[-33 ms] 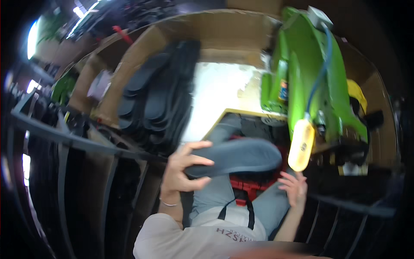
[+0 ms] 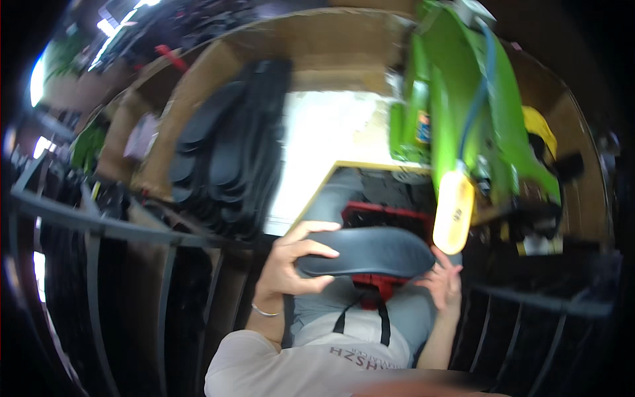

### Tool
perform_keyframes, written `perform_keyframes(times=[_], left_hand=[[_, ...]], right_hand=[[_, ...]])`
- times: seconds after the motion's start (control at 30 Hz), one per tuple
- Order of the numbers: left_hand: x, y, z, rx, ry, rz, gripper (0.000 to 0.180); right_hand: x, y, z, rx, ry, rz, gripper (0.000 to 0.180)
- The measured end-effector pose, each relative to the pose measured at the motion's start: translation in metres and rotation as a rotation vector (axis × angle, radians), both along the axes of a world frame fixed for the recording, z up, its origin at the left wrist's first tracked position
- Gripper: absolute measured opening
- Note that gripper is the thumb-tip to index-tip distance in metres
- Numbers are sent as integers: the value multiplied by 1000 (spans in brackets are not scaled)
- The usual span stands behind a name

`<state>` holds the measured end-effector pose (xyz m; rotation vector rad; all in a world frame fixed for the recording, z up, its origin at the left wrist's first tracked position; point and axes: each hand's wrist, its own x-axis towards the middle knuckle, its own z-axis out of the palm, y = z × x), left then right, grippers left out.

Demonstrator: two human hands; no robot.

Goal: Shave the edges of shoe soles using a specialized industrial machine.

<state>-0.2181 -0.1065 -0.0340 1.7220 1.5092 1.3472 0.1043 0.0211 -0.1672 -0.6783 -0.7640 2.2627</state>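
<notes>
A dark blue-grey shoe sole (image 2: 370, 253) lies level across my lap, its surface tilted toward the far side. My left hand (image 2: 294, 261) grips its left end, with fingers over the upper edge and the thumb below. At the other end my right hand (image 2: 442, 279) has its fingers and thumb around the rounded tip. Just above that hand hangs a yellow oblong device (image 2: 454, 213) on a blue cable (image 2: 472, 116). Many similar dark soles (image 2: 228, 149) stand stacked at the far left.
A green machine (image 2: 463, 86) stands at the right, beside a white worktop (image 2: 324, 126) edged in yellow. Cardboard walls (image 2: 344, 43) enclose the back. Grey metal rails (image 2: 119, 225) run along the left and lower right. Red parts (image 2: 380, 212) show beyond the sole.
My right hand has come up and in to the sole's right end, where it was apart before. The sole has shifted slightly down and turned more level.
</notes>
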Motion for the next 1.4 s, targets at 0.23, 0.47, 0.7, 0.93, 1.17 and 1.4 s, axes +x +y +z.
perform_keyframes(times=[0.23, 0.47, 0.7, 0.93, 1.17, 1.4], left_hand=[[114, 62, -100, -186, -1054, -218, 71], [173, 115, -67, -386, -596, -63, 24], [163, 110, -102, -104, -370, 206, 12], [153, 103, -89, -165, -685, 94, 12], [122, 97, -81, 1, -688, 52, 20], [82, 75, -83, -142, -805, 173, 15]], right_hand=[[32, -57, -3, 213, -419, -266, 51], [1, -114, -26, 79, -367, -431, 40], [28, -111, -10, 58, -308, -438, 48], [80, -40, 19, 191, -442, -804, 53], [50, 40, 59, 279, -312, -763, 38], [6, 40, 54, 340, -239, -651, 49]])
